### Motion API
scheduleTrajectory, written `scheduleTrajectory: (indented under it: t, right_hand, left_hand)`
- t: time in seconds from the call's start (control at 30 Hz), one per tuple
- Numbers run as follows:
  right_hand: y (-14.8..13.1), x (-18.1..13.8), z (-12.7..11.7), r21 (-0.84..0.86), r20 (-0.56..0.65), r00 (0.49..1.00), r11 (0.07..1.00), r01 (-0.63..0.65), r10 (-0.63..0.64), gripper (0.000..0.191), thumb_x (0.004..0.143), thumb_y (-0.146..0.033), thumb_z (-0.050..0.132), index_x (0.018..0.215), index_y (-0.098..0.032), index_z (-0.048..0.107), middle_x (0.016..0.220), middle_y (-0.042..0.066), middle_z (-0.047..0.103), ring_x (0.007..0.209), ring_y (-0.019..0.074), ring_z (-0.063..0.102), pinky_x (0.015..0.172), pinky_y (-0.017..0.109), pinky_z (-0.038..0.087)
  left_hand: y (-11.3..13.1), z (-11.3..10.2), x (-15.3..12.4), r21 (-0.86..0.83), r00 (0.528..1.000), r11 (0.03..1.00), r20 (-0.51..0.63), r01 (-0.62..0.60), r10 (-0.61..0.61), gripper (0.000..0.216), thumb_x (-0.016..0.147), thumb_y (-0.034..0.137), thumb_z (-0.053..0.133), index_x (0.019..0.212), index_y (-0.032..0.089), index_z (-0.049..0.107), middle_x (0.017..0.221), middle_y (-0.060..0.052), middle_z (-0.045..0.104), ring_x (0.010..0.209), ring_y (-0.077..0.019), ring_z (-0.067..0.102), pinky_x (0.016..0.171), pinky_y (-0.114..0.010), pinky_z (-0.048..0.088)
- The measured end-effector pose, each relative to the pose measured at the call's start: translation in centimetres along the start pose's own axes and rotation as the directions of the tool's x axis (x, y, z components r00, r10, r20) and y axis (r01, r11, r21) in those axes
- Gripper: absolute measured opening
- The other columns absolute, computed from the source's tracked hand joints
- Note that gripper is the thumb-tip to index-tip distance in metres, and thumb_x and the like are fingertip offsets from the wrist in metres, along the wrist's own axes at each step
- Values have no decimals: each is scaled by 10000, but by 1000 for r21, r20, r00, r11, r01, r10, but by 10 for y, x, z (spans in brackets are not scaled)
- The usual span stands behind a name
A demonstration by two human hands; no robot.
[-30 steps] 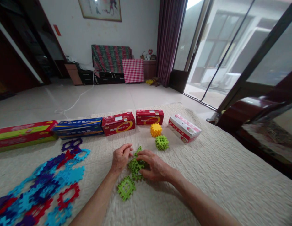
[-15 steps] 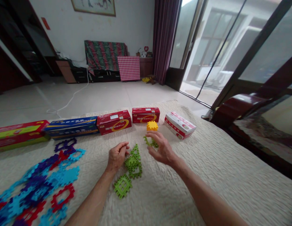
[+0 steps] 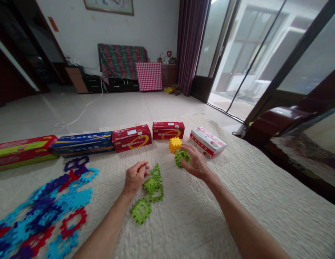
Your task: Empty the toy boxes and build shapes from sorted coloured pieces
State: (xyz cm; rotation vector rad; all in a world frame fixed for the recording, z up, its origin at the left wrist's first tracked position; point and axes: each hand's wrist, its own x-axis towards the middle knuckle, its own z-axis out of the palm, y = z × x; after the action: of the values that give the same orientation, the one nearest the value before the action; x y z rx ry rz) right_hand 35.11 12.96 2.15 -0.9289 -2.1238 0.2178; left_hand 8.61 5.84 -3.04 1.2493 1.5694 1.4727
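Note:
My right hand (image 3: 196,163) reaches past the loose pieces, its thumb and fingers around a green toothed block (image 3: 179,159) that it partly hides. Just beyond stands a yellow toothed cube (image 3: 175,145), apart from the fingertips. My left hand (image 3: 135,176) rests on the cover, fingers curled, with nothing visible in it. Beside it lie green interlocking pieces: a triangular one (image 3: 156,172), a solid piece (image 3: 151,184) overlapping a square frame (image 3: 157,194), and, closer to me, a windowed square (image 3: 141,210).
Blue, purple and red toothed pieces (image 3: 48,208) lie heaped at left. A row of boxes spans the far side: red-and-green (image 3: 24,153), blue (image 3: 83,144), two red ones (image 3: 132,138) (image 3: 168,130), and white-and-pink (image 3: 208,142). All sit on a quilted cream cover (image 3: 251,190).
My right hand and the green block have shifted right, away from directly in front of the yellow cube. The left hand stays in place. The view has tilted slightly.

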Motion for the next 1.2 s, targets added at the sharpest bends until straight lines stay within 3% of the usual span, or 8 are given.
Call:
scheduleTrajectory:
  t: [0.23, 0.33, 0.47, 0.67, 0.83, 0.97, 1.07, 1.2]
  right_hand:
    - [-32, 1, 6, 112, -94, 993, 990, 88, -77, 327, 817, -127, 546, 1125, -222, 599, 1167, 102, 640, 1107, 241, 613, 957, 460, 507]
    - [-49, -7, 24, 191, 18, 989, 972, 137, -144, 352, 827, -91, 513, 1144, -221, 595, 1178, 100, 648, 1112, 220, 617, 957, 430, 515]
    - [-58, -20, 48, 200, 238, 951, 968, 151, -197, 522, 765, -18, 469, 1244, -204, 561, 1340, 131, 574, 1249, 237, 534, 1028, 473, 471]
    - [-58, -22, 58, 150, 401, 893, 976, 156, -205, 727, 660, 19, 448, 1358, -183, 485, 1469, 137, 472, 1391, 267, 374, 1130, 541, 348]
    - [-59, -16, 57, 128, 486, 855, 982, 139, -184, 617, 680, -11, 457, 1272, -150, 562, 1395, 145, 538, 1331, 269, 437, 1107, 506, 383]
    - [-60, -17, 54, 160, 447, 872, 977, 143, -201, 581, 680, -7, 455, 1232, -144, 574, 1402, 159, 510, 1316, 262, 445, 1099, 481, 387]
    - [-71, -18, 45, 226, 411, 879, 961, 159, -242, 517, 711, -20, 469, 1194, -167, 578, 1260, 140, 579, 1182, 240, 529, 1016, 440, 453]
    - [-91, -19, 34, 277, 506, 806, 943, 185, -307, 378, 771, -170, 599, 1148, -195, 590, 1082, 95, 609, 997, 225, 572, 897, 400, 492]
  left_hand:
    - [-3, 1, 0, 40, 996, 999, -81, -19, 22, 308, 781, 323, 553, 964, 151, 732, 782, -52, 738, 603, -151, 681, 575, -257, 545]
    - [-3, 1, 0, 135, 987, 986, -112, -100, 115, 280, 795, 260, 517, 934, 181, 746, 843, -58, 757, 752, -177, 712, 727, -301, 568]
    - [3, 1, -1, 297, 969, 927, -15, -230, 246, 275, 780, 179, 512, 885, 225, 762, 845, -43, 760, 840, -196, 698, 844, -337, 543]
    - [8, 0, -3, 350, 968, 902, 74, -251, 241, 288, 808, 173, 520, 951, 241, 761, 806, -40, 749, 831, -206, 684, 834, -343, 533]
    - [8, 0, -3, 304, 965, 917, 118, -258, 233, 313, 800, 166, 515, 1004, 225, 746, 784, -33, 746, 832, -202, 681, 835, -326, 521]
    - [5, 0, -1, 250, 979, 947, 56, -202, 195, 300, 812, 205, 498, 985, 190, 742, 786, -37, 743, 783, -176, 672, 789, -290, 510]
    - [3, -1, 1, 157, 991, 982, -68, -103, 115, 316, 810, 243, 488, 1000, 154, 725, 776, -34, 733, 653, -139, 625, 661, -251, 485]
    - [2, -3, 3, 61, 983, 998, -182, -28, 39, 334, 779, 257, 488, 998, 136, 709, 757, -21, 715, 502, -93, 499, 519, -222, 392]
